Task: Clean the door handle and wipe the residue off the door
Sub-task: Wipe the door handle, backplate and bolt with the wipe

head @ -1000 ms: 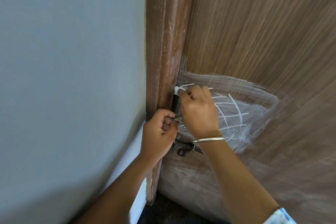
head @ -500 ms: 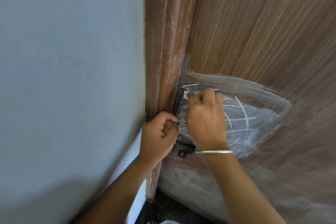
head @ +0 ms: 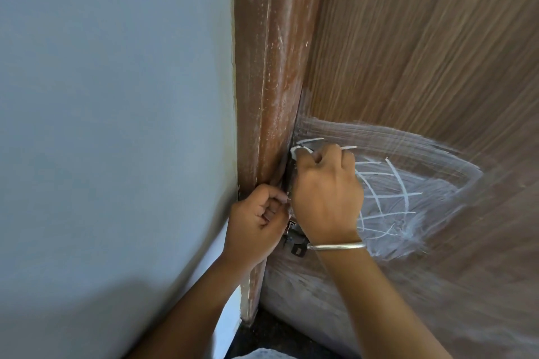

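Observation:
A brown wooden door (head: 423, 52) fills the right side, smeared with white streaks and crossed white lines of residue (head: 390, 192). My right hand (head: 326, 195) pinches a small white wad (head: 297, 151) against the door's left edge, above the handle. My left hand (head: 256, 227) is curled at the door edge beside the frame; what it holds is hidden. Only a dark metal bit of the door handle and latch (head: 296, 248) shows below my right wrist; the rest is covered by both hands.
A reddish-brown door frame (head: 271, 67) runs down the middle, flecked with white. A pale blue-grey wall (head: 116, 125) takes up the left. A dark floor (head: 262, 335) shows at the bottom. A metal bangle (head: 335, 246) circles my right wrist.
My right hand dropped slightly half a second ago, then rose again to the upper left, with the white wad back at the door edge. My left hand has stayed in place.

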A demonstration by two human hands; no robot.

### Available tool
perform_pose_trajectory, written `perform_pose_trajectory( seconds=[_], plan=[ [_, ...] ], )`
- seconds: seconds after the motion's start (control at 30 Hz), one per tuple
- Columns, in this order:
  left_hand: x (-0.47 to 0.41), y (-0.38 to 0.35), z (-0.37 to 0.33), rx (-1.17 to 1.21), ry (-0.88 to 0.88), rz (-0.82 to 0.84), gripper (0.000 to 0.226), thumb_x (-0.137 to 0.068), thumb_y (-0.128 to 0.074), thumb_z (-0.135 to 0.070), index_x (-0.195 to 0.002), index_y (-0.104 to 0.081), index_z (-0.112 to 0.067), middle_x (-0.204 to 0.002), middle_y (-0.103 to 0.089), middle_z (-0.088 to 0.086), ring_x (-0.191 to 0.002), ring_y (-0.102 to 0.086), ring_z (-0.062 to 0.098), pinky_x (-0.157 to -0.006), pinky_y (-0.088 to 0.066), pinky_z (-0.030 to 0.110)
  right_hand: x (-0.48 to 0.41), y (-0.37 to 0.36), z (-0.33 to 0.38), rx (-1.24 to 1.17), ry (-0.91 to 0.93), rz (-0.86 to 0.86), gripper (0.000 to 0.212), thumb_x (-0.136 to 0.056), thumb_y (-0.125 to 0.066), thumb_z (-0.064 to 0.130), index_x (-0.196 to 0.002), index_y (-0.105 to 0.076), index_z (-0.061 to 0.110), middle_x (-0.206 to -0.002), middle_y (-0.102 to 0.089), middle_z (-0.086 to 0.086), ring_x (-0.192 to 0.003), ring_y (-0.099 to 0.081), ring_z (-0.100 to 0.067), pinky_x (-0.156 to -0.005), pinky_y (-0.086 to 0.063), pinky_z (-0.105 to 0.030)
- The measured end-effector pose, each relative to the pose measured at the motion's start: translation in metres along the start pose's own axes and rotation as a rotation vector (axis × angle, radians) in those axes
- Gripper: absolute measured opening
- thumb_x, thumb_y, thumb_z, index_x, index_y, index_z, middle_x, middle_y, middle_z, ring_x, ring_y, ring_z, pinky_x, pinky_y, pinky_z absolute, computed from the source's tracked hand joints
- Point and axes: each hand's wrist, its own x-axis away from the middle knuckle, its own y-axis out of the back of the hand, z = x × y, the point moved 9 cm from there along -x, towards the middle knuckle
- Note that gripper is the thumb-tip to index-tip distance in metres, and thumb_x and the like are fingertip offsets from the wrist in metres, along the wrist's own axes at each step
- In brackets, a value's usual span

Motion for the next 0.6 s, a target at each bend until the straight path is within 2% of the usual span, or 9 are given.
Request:
perform_pose_trajectory(
  seconds=[0.1,0.17,0.27,0.33,0.47,0.6],
  plan=[
    [-0.001,0.000,-0.002,-0.030,-0.018,0.001,0.018,-0.079,-0.062,-0.018,-0.083,-0.062,-0.035,-0.062,-0.062,-0.010,-0.055,-0.063,0.018,-0.053,-0.054,0.036,0.004,0.004,-0.017,-0.016,-0.017,-0.032,0.022,-0.068,-0.068,-0.003,-0.085,-0.073,0.010,-0.073,-0.053,-0.011,-0.065,-0.051,-0.030,-0.041,-0.027,-0.021],
    [-0.002,0.000,-0.003,-0.057,-0.029,-0.001,0.023,-0.079,-0.063,-0.013,-0.084,-0.061,-0.035,-0.063,-0.063,-0.009,-0.055,-0.063,0.017,-0.053,-0.054,0.034,0.007,0.004,-0.025,-0.057,-0.041,-0.041,0.021,-0.068,-0.071,-0.001,-0.086,-0.073,0.010,-0.074,-0.054,-0.011,-0.066,-0.052,-0.031,-0.040,-0.032,-0.023],
    [-0.001,0.001,-0.004,-0.041,-0.032,-0.006,0.020,-0.079,-0.062,-0.018,-0.084,-0.062,-0.038,-0.063,-0.063,-0.010,-0.055,-0.063,0.017,-0.053,-0.054,0.034,0.014,0.003,-0.029,-0.086,-0.074,-0.076,0.008,-0.078,-0.067,0.007,-0.085,-0.072,0.008,-0.077,-0.057,-0.012,-0.069,-0.054,-0.031,-0.041,-0.037,-0.025],
    [-0.001,0.002,-0.004,-0.043,-0.030,-0.004,0.022,-0.078,-0.061,-0.019,-0.084,-0.062,-0.040,-0.064,-0.062,-0.011,-0.056,-0.063,0.018,-0.053,-0.054,0.034,0.017,0.003,-0.032,-0.117,-0.094,-0.116,0.009,-0.083,-0.064,0.011,-0.085,-0.072,0.007,-0.078,-0.059,-0.012,-0.070,-0.055,-0.030,-0.042,-0.036,-0.024],
    [-0.001,0.001,-0.002,-0.059,-0.031,0.015,0.025,-0.079,-0.061,-0.019,-0.087,-0.062,-0.043,-0.066,-0.062,-0.013,-0.056,-0.063,0.015,-0.054,-0.052,0.027,0.020,0.000,-0.037,-0.191,-0.102,-0.156,0.021,-0.076,-0.066,0.005,-0.095,-0.073,0.009,-0.078,-0.061,-0.010,-0.073,-0.056,-0.030,-0.045,-0.032,-0.022],
    [-0.001,0.000,-0.001,-0.084,-0.035,0.023,0.023,-0.079,-0.059,-0.025,-0.087,-0.061,-0.047,-0.068,-0.063,-0.015,-0.058,-0.063,0.012,-0.056,-0.048,0.019,0.026,-0.007,-0.043,-0.237,-0.103,-0.149,0.023,-0.077,-0.065,0.005,-0.098,-0.072,0.009,-0.078,-0.062,-0.008,-0.072,-0.055,-0.029,-0.045,-0.037,-0.024]
  ],
)
